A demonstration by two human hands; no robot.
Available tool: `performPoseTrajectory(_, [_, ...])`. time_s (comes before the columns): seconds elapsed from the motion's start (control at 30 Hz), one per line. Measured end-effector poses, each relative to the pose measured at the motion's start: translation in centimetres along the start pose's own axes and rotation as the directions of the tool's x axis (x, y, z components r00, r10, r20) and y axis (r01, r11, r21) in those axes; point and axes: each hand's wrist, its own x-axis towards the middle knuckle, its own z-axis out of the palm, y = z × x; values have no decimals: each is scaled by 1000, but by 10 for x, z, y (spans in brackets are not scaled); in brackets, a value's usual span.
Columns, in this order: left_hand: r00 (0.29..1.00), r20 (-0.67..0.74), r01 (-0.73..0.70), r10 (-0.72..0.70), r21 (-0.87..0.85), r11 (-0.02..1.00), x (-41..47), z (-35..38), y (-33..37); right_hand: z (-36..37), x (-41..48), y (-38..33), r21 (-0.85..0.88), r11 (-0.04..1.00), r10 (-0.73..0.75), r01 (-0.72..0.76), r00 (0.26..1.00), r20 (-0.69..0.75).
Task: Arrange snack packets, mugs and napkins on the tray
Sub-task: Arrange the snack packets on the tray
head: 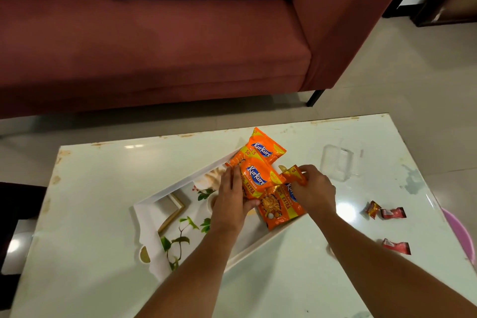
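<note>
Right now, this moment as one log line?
left hand: presses middle packet | right hand: pinches near packet | far packet: at tray corner | mugs, napkins: unseen

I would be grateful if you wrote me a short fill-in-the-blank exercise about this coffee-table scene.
1. The snack packets are mostly ____ in colour.
2. The right hand and left hand both touch packets over the flower-printed ____.
3. Behind the table stands a maroon ____.
4. The small red wrappers lie on the table at the person's ____ side.
Missing words: orange; tray; sofa; right.
</note>
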Motion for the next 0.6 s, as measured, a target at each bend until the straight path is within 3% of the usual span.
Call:
performPoseTrajectory(0.23, [1000, 29, 12, -11, -56, 998, -5, -7, 4, -11, -6, -9, 161, 981, -74, 106, 979, -192])
performPoseTrajectory(0.37, [999, -19, 30, -32, -97, 995, -23, -28, -4, -19, -19, -29, 83, 943, -268, 322, 884, -383])
performPoseTrajectory(0.43, [995, -86, 42, -48, -72, 997, -36, -50, -11, -19, -30, -53, 83, 890, -402, 449, 856, -326])
performPoseTrajectory(0.6, [946, -260, 173, -192, -96, 980, -56, -139, -26, -2, -62, -152, 115, 808, -587, 577, 804, 91])
